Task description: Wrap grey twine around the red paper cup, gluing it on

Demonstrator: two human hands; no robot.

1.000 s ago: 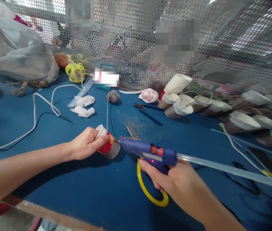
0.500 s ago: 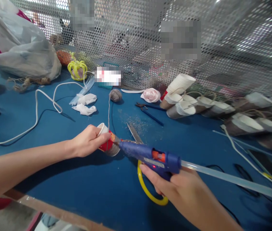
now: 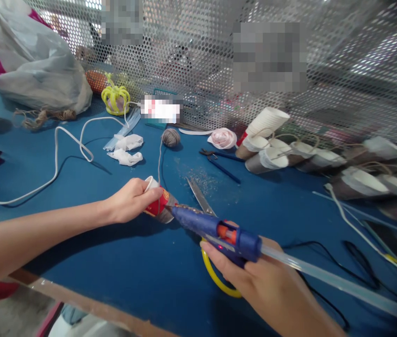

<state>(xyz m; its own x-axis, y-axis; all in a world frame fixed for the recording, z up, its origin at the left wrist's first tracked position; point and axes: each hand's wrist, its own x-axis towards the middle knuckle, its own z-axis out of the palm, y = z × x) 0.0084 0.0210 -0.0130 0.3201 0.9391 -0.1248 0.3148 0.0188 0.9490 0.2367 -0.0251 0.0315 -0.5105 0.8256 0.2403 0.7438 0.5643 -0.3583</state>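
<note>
My left hand grips a red paper cup by its white rim, the cup lying tilted with its base toward the right. Grey yarn is wound around the base end, and a strand runs up from the cup to a ball of grey yarn. In my right hand is a blue hot glue gun, its nozzle at the yarn-wrapped part of the cup. A long clear glue stick juts from the gun's back. Scissors with yellow handles lie partly hidden under the gun.
Blue-handled pliers and a pink fabric roll lie beyond the hands. Several wrapped cups with handles stand at the right. A white cable crosses the left side, near a plastic bag. Perforated metal backs the table.
The glue gun has tilted slightly, its back end lower, with the nozzle still at the cup. The left hand keeps its grip on the cup. The view has shifted slightly.
</note>
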